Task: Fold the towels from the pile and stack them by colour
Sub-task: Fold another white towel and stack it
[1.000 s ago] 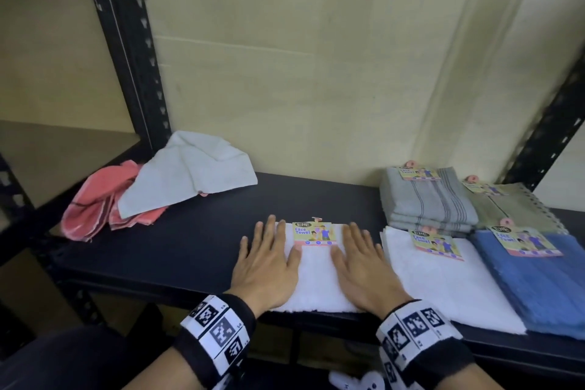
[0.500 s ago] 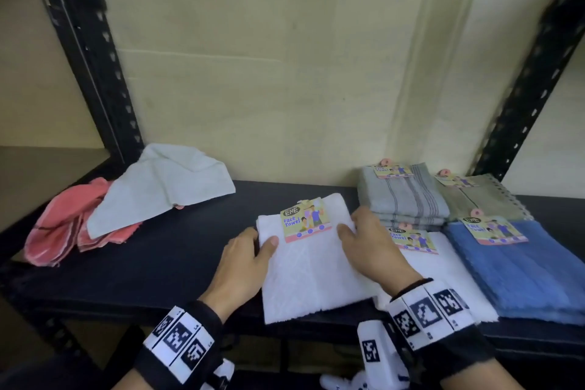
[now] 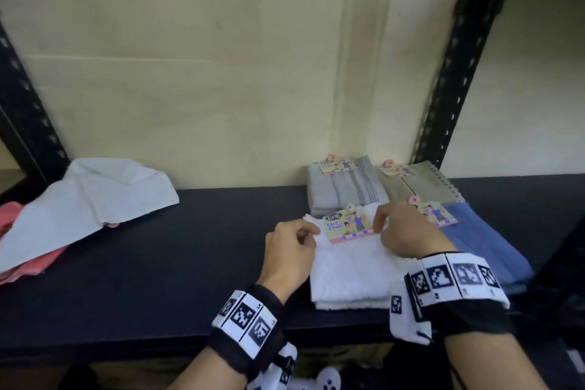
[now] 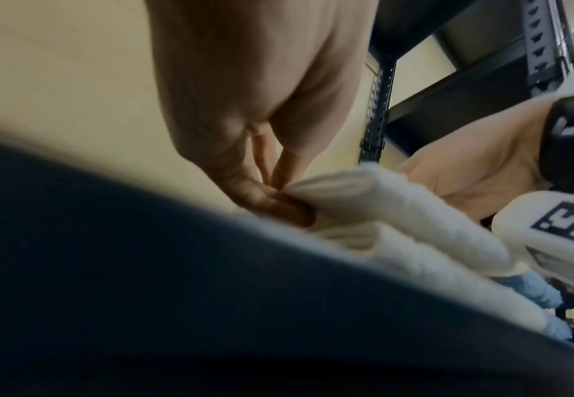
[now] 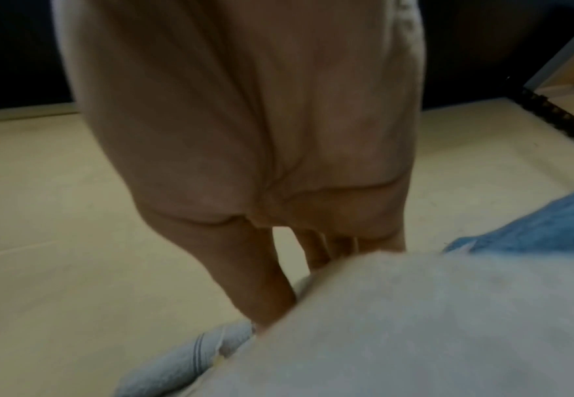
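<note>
- A folded white towel (image 3: 351, 266) with a paper "Face Towel" label (image 3: 348, 226) now lies on top of another white towel, on the right half of a dark shelf (image 3: 190, 256). A second ago it lay flat at the shelf's middle, alone, under two flat palms.
- The left hand (image 3: 292, 245) has gone from a flat press to a pinch. In the left wrist view, thumb and fingers (image 4: 271, 204) clamp the towel's far left corner.
- The right hand (image 3: 403, 231) grasps the far right corner in the same way. The right wrist view shows its fingertips (image 5: 265, 303) tucked at the towel's edge.
- The lower white towel (image 3: 354, 304) shows only as a thin edge at 6 o'clock of the top one, so the two line up closely.
- Around this white stack: a grey striped stack (image 3: 345, 188) at 12 o'clock, a blue towel (image 3: 487, 247) at 3 o'clock, and an olive towel (image 3: 421, 187) at 1 o'clock.
- At 9 o'clock, well apart, lies the unfolded pile: a pale towel (image 3: 88, 196) draped over a pink towel (image 3: 31, 260).
- My reading: the shift means white has joined white, so this towel's sorting looks all but done. Letting go of both corners seems the only step left for it.
- The two loose towels in the pile appear not yet folded.
</note>
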